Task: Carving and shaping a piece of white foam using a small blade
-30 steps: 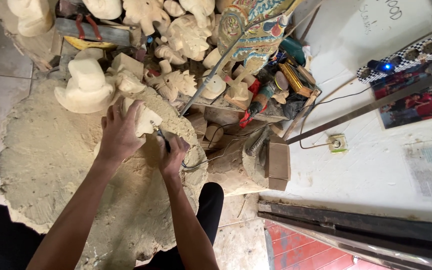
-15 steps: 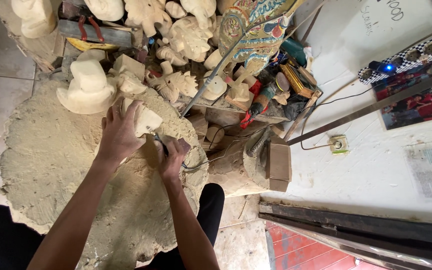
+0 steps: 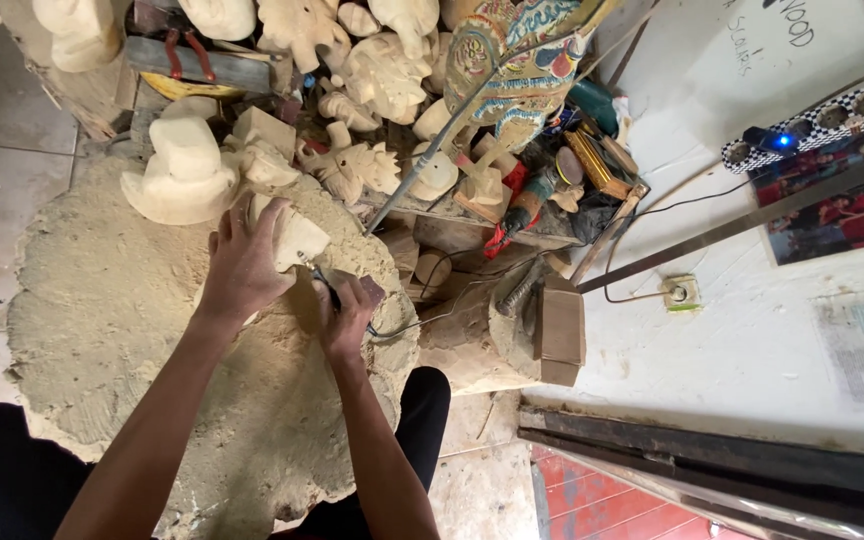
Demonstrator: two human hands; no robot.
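Gripping a pale wooden carving (image 3: 290,238) from above, the left hand (image 3: 244,268) spreads its fingers over the piece and presses it down on the sawdust-covered mound (image 3: 102,320). Just to its right, the right hand (image 3: 347,318) is closed around a small dark-handled tool (image 3: 352,288), whose tip meets the near edge of the carving; a thin cable (image 3: 422,318) trails off to the right. On the far left of the mound stands a pale hat-shaped carving (image 3: 180,172). Farther off lies a heap of unpainted carved figures (image 3: 382,70), and to its right a painted, patterned figure (image 3: 517,70). A wall socket (image 3: 680,293) sits on the white surface at right.
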